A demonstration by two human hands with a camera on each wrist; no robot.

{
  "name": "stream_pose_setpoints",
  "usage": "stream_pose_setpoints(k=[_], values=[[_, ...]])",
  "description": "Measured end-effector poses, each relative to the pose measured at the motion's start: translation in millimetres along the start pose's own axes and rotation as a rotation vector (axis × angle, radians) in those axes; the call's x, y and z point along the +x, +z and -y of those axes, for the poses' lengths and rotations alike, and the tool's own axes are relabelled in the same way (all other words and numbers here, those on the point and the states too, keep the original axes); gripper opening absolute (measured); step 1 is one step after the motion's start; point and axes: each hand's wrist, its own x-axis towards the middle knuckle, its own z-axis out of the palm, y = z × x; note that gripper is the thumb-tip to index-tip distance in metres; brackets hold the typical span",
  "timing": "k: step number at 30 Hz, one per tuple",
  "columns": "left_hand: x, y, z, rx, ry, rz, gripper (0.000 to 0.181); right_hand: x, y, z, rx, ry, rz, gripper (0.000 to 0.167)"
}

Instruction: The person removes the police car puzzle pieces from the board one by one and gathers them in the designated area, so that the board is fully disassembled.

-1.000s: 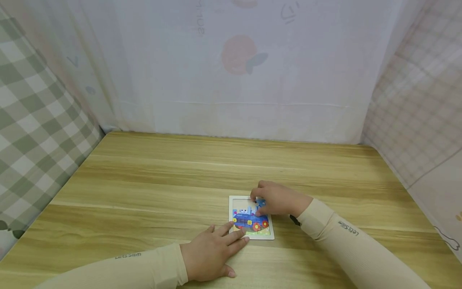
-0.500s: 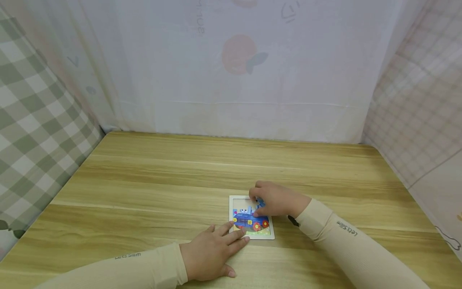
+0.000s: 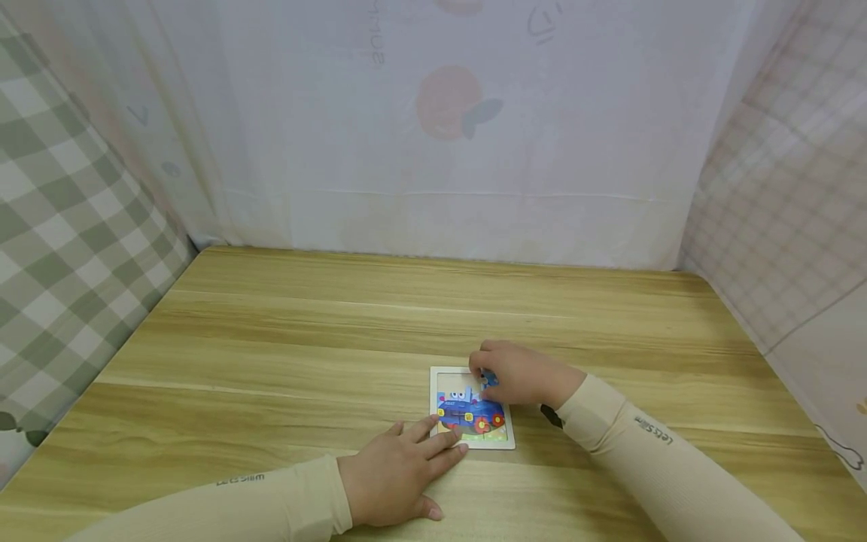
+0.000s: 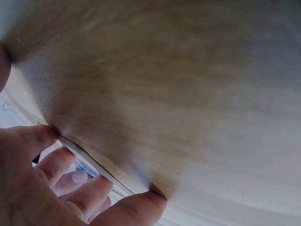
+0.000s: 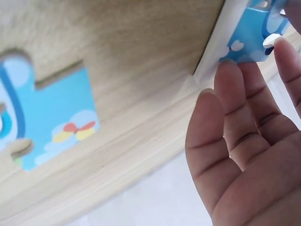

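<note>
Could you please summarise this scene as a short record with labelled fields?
Surface: wood-grain table
Puzzle: white frame around a blue vehicle picture, with a bare patch at its far left
Left hand: fingers spread, resting on the frame's near-left corner
Right hand: pinching a blue piece at the far-right corner; whether it is seated, cannot tell
Loose piece: on the table outside the frame, seen in the right wrist view

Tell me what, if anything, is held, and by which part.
The right hand appears to pinch a blue puzzle piece by its edges, between thumb and fingertips. The left hand grips nothing; its fingers rest at the white frame's near left corner.
</note>
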Motion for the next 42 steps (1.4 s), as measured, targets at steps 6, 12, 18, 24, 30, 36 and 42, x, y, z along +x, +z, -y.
stream_pose_setpoints(k=[6,12,18,24,30,36,42], values=[[0.3,0.8,0.1,0.011,0.004,-0.021,0.072,-0.4,0.0,-1.3,0.024,0.01,-0.018,0.018],[0.2,0.2,-0.1,-0.001,0.002,-0.014,0.072,0.3,-0.5,-1.2,0.042,0.027,-0.031,0.02],[0.0,-1.0,-0.3,-0.001,0.002,-0.019,0.072,0.6,-0.8,-3.3,0.081,0.037,-0.036,0.021],[-0.1,-1.2,-0.3,-0.006,-0.005,-0.014,0.073,-0.1,-1.0,-9.1,0.146,-0.008,-0.044,0.018],[-0.1,-1.8,-0.7,-0.033,-0.014,0.003,0.073,-2.2,-2.8,-11.4,0.261,-0.036,-0.038,0.017],[0.1,-2.3,-1.1,-0.042,-0.017,0.027,0.073,-6.8,-6.3,-14.6,0.396,0.03,-0.033,0.012],[-0.2,-1.9,-1.1,-0.044,-0.022,0.027,0.073,-14.1,-11.9,-21.8,0.439,0.07,-0.069,0.009]])
